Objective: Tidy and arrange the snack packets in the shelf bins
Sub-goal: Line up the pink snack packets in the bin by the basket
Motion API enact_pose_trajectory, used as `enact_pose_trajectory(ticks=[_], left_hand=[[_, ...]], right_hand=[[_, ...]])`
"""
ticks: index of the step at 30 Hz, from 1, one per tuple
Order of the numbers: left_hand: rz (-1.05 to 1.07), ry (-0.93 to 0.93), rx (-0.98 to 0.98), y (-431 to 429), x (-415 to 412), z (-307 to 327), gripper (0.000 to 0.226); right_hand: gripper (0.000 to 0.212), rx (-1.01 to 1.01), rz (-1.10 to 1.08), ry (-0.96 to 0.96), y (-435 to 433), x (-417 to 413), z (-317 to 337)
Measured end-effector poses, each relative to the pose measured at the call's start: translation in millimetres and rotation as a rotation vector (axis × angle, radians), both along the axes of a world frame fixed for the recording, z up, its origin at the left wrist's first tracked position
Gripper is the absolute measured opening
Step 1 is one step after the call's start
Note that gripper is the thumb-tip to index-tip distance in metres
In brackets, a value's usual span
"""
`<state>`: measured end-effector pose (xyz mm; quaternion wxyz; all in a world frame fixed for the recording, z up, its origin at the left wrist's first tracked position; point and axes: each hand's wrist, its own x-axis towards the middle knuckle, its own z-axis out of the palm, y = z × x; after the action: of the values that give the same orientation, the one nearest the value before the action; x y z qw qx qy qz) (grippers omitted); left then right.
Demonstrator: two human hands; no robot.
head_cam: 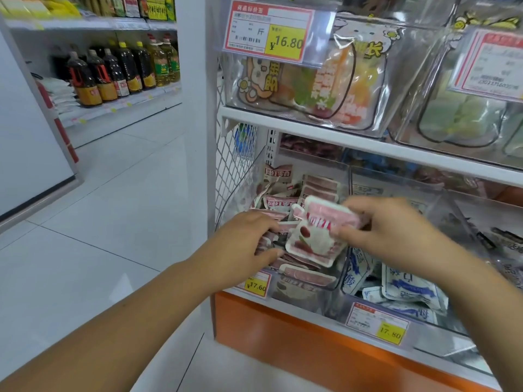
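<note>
Fingers [355, 207] of our right hand [390, 230] pinch pink-and-white snack packets [311, 241], two as far as we can count, held just above the left shelf bin [336, 281]. Left hand [243, 241] lies fingers-down on the loose pile in that same bin; we cannot tell whether it grips anything. Next bin to the right: blue-and-white packets [410, 287], several, overlapping. We count three yellow price tags: 17.60 [256, 285], 17.80 [390, 332], 16.80 [285, 42]. Two clear bins of large pouches [305, 83] on the white shelf above. Orange base [311, 343], pale floor tiles [99, 222], oil bottles [127, 69] across the aisle.
</note>
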<state>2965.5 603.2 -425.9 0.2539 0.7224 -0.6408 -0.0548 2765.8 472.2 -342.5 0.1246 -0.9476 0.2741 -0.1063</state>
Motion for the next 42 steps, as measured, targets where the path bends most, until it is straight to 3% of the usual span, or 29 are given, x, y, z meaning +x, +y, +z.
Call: enact_pose_trajectory(ticks=[3,7,9,13,15,20,27,32,37,39,42], left_hand=[[-0.011,-0.039,0.041,-1,3,-3,0.045],[-0.004,-0.012,0.085,-3,5,-5,0.053],[-0.002,-0.011,0.090,-3,5,-5,0.055],[0.005,-0.024,0.062,-1,4,-3,0.057],[0.012,-0.022,0.046,-1,3,-2,0.060],[-0.002,-0.117,0.072,-4,4,-5,0.060],[-0.015,-0.128,0.115,-8,8,-7,0.063],[-0.060,-0.061,0.127,-4,9,-1,0.065],[-0.072,0.068,0.039,1,8,5,0.041],[-0.063,0.083,-0.002,-1,5,2,0.030],[-0.082,-0.032,0.005,-5,4,-2,0.016]], right_hand=[[0.041,-0.228,0.075,0.115,5,9,-18],[0.044,-0.345,0.109,0.248,2,21,-34],[0.041,-0.413,0.098,0.313,6,25,-36],[0.016,-0.507,0.159,0.419,13,38,-36],[0.017,-0.463,0.176,0.445,12,41,-35],[0.023,-0.093,0.176,0.516,1,45,-22],[0.005,-0.183,0.262,0.693,3,73,-31],[0.012,-0.074,0.207,0.770,0,75,-34],[0.018,-0.215,0.196,0.630,6,68,-46],[0.012,-0.095,0.186,0.679,3,69,-36],[0.029,0.107,0.180,0.744,-3,75,-15]])
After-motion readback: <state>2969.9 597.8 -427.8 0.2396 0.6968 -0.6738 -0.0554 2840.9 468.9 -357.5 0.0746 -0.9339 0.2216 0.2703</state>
